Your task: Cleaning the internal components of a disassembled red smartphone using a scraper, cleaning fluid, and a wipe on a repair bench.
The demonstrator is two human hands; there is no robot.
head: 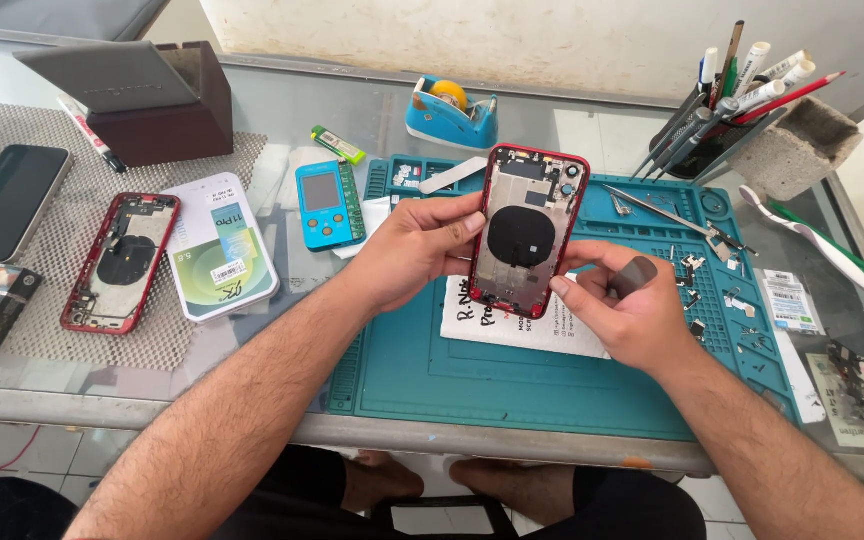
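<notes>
From my remote seat I saw a glass-topped table (282,120) with a metal edge, standing against a pale, stained wall (552,35), and a tiled floor below it. On the glass lay one teal silicone work mat (512,385) and, further left, one grey mesh mat (52,300). I counted two red phone housings without screens: the first red open housing (529,230) was held upright above the teal mat, the second red housing (120,262) lay flat on the mesh mat. My left hand (414,245) gripped the left edge of the held housing, the thumb on its front and the other fingers behind. My right hand (624,305) pinched its lower right corner with the thumb, and I could not tell what the small grey piece (636,274) against those fingers was. There was one dark phone (7,200), one blue handheld tester (327,203), one blue tape dispenser (452,112), one black pen holder (712,140) full of tools, one pair of metal tweezers (657,208), and one white paper sheet (522,325) under the hands.
</notes>
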